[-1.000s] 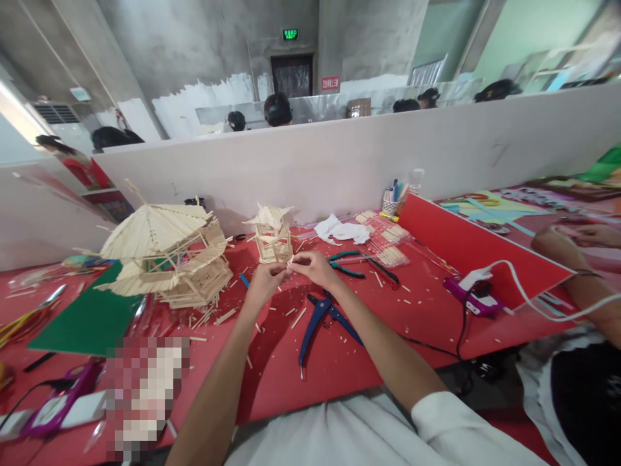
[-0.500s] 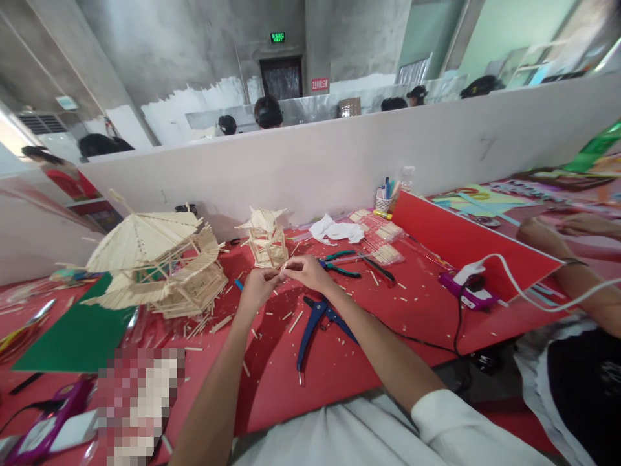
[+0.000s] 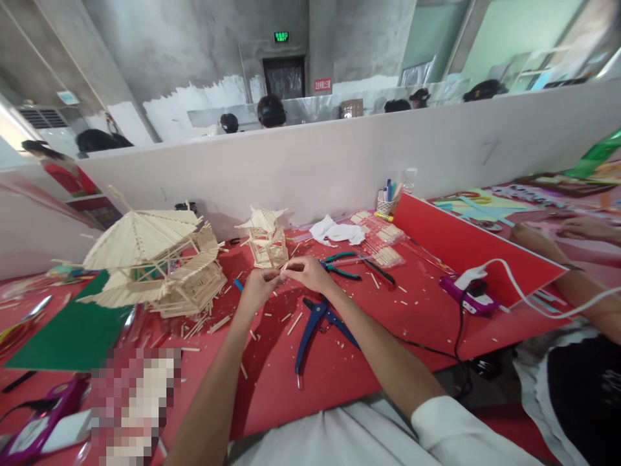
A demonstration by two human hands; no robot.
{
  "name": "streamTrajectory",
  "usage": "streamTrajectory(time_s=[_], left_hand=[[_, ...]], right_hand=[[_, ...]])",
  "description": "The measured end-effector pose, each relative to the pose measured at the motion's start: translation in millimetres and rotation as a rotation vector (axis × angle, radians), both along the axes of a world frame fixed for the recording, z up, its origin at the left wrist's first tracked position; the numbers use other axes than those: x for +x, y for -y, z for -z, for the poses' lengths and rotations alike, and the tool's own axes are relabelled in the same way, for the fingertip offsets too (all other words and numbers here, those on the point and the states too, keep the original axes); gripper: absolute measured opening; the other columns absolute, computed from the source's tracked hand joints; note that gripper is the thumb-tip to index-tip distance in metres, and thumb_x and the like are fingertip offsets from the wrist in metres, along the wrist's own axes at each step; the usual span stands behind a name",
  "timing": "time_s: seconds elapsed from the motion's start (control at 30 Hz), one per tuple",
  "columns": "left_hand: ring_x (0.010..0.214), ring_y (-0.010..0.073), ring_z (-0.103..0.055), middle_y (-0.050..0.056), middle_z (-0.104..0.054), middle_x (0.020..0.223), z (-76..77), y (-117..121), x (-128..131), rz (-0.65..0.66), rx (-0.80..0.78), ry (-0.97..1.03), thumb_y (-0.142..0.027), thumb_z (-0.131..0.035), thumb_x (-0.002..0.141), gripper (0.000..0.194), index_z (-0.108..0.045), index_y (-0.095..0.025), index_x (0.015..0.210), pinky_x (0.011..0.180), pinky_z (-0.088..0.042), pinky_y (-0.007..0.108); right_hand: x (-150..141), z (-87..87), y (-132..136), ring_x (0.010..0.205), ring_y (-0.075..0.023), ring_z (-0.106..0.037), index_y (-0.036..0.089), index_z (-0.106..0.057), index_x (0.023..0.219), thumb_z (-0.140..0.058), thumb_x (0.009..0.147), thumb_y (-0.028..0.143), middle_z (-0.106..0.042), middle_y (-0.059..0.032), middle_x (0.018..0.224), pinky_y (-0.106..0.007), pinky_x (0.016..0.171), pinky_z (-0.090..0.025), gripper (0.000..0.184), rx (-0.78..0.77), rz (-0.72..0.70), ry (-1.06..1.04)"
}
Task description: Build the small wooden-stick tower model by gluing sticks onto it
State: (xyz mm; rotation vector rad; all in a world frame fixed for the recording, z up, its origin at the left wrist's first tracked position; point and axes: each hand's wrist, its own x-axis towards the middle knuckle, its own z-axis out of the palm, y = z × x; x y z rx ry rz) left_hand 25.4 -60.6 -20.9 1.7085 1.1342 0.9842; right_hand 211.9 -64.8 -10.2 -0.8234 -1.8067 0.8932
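Observation:
Above the middle of the red table, my left hand (image 3: 262, 285) and my right hand (image 3: 306, 272) meet with fingertips pinched together. A small pale wooden piece (image 3: 285, 266) shows at the fingertips of my right hand. What my left fingers pinch is too small to make out. Just behind my hands stands a small wooden-stick pavilion (image 3: 264, 238). To the left is a larger stick pavilion (image 3: 160, 259) with a broad, ribbed roof. Below my right forearm lie blue-handled cutters (image 3: 313, 330), their handles spread.
Green-handled pliers (image 3: 342, 266), white tissue (image 3: 336, 230) and bagged sticks (image 3: 383, 241) lie behind my right hand. A red board (image 3: 475, 249) stands at right, near a purple power strip (image 3: 468, 296) and cables. Stick scraps litter the table. A co-worker's hands (image 3: 538, 239) are beyond the board.
The view has shifted slightly. My hands stay pinched together in nearly the same place, and nothing on the table has visibly been moved.

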Motion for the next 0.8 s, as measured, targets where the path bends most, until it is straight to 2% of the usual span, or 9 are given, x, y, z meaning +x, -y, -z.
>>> streamTrajectory(time_s=[0.17, 0.37, 0.57, 0.8], left_hand=[[0.063, 0.0166, -0.063, 0.003, -0.071, 0.066, 1.1, 1, -2, -0.045, 0.079, -0.093, -0.04, -0.071, 0.071, 0.03, -0.077, -0.013, 0.082, 0.059, -0.046, 0.022], [0.064, 0.0164, -0.063, 0.004, -0.071, 0.068, -1.4, 0, -3, -0.027, 0.053, -0.081, -0.044, -0.071, 0.071, 0.035, -0.078, -0.014, 0.088, 0.061, -0.048, 0.023], [0.065, 0.0168, -0.063, 0.004, -0.071, 0.07, -4.4, 4, 0, -0.033, 0.026, -0.023, -0.045, -0.072, 0.07, 0.039, -0.078, -0.013, 0.091, 0.063, -0.05, 0.024], [0.061, 0.0147, -0.059, 0.001, -0.068, 0.063, -2.0, 3, 0, -0.054, 0.048, -0.057, -0.043, -0.072, 0.069, 0.033, -0.078, -0.013, 0.08, 0.057, -0.045, 0.02]], right_hand=[[1, 0.3, 1, 0.075, -0.0184, -0.067, 0.018, -0.073, 0.076, -0.063, 0.082, 0.035, -0.074, -0.0038, 0.078, -0.026, 0.072, -0.049, 0.02, 0.001, 0.019, 0.048], [-1, 2.5, 0, 0.08, -0.0196, -0.068, 0.018, -0.073, 0.078, -0.063, 0.081, 0.034, -0.075, -0.0046, 0.084, -0.026, 0.076, -0.05, 0.019, 0.031, 0.051, 0.029], [0, -4.8, 6, 0.08, -0.0197, -0.067, 0.019, -0.073, 0.078, -0.064, 0.081, 0.033, -0.075, -0.004, 0.084, -0.027, 0.078, -0.049, 0.018, 0.042, 0.067, 0.047], [-1, -5.7, 7, 0.079, -0.0199, -0.068, 0.019, -0.073, 0.076, -0.063, 0.081, 0.032, -0.075, -0.0035, 0.081, -0.028, 0.078, -0.05, 0.017, 0.049, 0.049, 0.044]])
